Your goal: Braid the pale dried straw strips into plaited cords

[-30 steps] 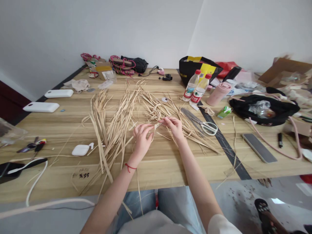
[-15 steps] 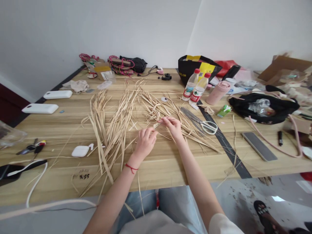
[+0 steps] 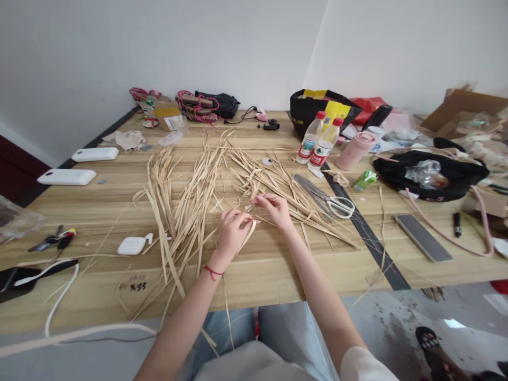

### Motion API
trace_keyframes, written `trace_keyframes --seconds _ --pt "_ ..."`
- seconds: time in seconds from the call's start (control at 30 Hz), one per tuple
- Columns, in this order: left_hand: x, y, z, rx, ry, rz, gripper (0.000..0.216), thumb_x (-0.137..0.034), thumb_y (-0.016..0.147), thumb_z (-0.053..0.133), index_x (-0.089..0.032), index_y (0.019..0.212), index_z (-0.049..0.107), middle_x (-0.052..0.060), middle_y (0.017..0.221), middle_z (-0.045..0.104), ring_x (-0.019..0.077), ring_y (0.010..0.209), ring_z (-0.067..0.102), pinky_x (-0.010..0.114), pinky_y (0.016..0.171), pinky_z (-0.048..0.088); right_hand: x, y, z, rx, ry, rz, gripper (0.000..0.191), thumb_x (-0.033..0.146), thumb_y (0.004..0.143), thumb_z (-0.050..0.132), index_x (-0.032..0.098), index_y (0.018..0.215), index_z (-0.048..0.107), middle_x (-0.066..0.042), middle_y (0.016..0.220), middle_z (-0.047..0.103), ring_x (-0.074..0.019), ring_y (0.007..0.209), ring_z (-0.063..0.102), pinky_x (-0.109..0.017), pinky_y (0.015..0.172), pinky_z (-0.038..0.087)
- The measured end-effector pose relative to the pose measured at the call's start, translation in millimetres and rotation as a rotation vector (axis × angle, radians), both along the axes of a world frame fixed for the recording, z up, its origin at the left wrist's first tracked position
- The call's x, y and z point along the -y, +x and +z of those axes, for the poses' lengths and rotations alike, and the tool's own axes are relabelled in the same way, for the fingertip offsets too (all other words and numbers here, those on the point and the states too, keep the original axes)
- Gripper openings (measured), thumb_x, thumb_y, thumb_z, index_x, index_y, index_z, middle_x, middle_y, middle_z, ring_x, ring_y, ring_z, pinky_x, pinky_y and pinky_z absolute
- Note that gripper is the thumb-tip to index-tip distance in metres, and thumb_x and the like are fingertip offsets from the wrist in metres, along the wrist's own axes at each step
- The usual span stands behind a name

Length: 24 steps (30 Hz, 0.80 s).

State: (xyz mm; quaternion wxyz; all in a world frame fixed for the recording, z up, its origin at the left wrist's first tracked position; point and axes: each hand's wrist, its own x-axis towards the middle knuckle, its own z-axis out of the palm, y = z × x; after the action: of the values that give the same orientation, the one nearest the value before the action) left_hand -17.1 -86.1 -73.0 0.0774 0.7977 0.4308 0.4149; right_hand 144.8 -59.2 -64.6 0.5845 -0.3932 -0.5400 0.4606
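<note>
My left hand (image 3: 233,233) is closed on a pale straw strip (image 3: 248,236), which bends down beside its fingers. Close by on the right, my right hand (image 3: 273,209) pinches the end of a small straw piece (image 3: 249,208); its fingertips partly hide it. Just beyond my fingers lies a curled, braided-looking bit of straw (image 3: 253,182). Loose straw strips (image 3: 198,196) spread over the wooden table on the left, and another bundle (image 3: 301,196) fans out on the right. Scissors (image 3: 339,206) with white handles rest on the right bundle's edge.
Two water bottles (image 3: 317,145), a pink tumbler (image 3: 356,151) and a green carton (image 3: 365,180) stand at the back right. A grey phone (image 3: 423,238) lies at the right. On the left are a white earbud case (image 3: 131,246) and keys (image 3: 53,239). A black bag (image 3: 432,177) sits far right.
My right hand has moved slightly left and nearer my left hand. A pale strip now shows bent down beside my left fingers. The things on the table stay put.
</note>
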Motion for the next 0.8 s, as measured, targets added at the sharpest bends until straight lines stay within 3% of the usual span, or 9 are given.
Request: trace_keyframes --seconds 0.33,0.53,0.7,0.8 --pt "5.0 -4.7 1.2 -0.176 0.138 -0.281 0.012 -0.024 0.087 0.055 -0.025 0.084 0.067 0.002 0.075 0.066 0.0179 0.079 0.058 0.036 0.081 0.041 -0.8 1.0 -1.8 -0.011 0.0 -0.006 0.029 0.047 0.078 0.063 0.02 0.085 0.071 -0.006 0.085 0.073 -0.0206 0.085 0.069 -0.034 0.081 0.056" --pt "5.4 3.6 11.7 -0.324 0.022 -0.42 0.033 -0.008 0.084 0.043 -0.022 0.108 0.059 0.005 0.091 0.064 0.0199 0.091 0.058 0.039 0.087 0.044 -4.8 3.7 -4.2 -0.017 -0.014 -0.004 0.033 0.052 0.074 0.065 0.02 0.082 0.072 -0.005 0.083 0.074 -0.0208 0.082 0.069 -0.035 0.081 0.057" --pt "3.1 -3.5 12.4 -0.26 -0.002 -0.308 0.042 0.003 0.069 0.042 -0.02 0.102 0.052 0.007 0.103 0.059 0.0232 0.1 0.055 0.04 0.088 0.045 -3.7 7.2 -2.7 -0.001 -0.001 -0.004 0.031 0.05 0.076 0.064 0.021 0.083 0.072 -0.006 0.087 0.074 -0.0208 0.086 0.069 -0.035 0.082 0.056" --pt "-2.4 -9.3 10.3 -0.173 0.017 -0.2 0.033 0.002 0.072 0.041 -0.02 0.095 0.05 0.007 0.097 0.058 0.0225 0.097 0.055 0.038 0.085 0.047 -2.8 8.2 -2.1 -0.007 0.005 -0.001 0.028 0.047 0.077 0.064 0.021 0.083 0.073 -0.006 0.087 0.074 -0.0202 0.085 0.069 -0.035 0.081 0.056"
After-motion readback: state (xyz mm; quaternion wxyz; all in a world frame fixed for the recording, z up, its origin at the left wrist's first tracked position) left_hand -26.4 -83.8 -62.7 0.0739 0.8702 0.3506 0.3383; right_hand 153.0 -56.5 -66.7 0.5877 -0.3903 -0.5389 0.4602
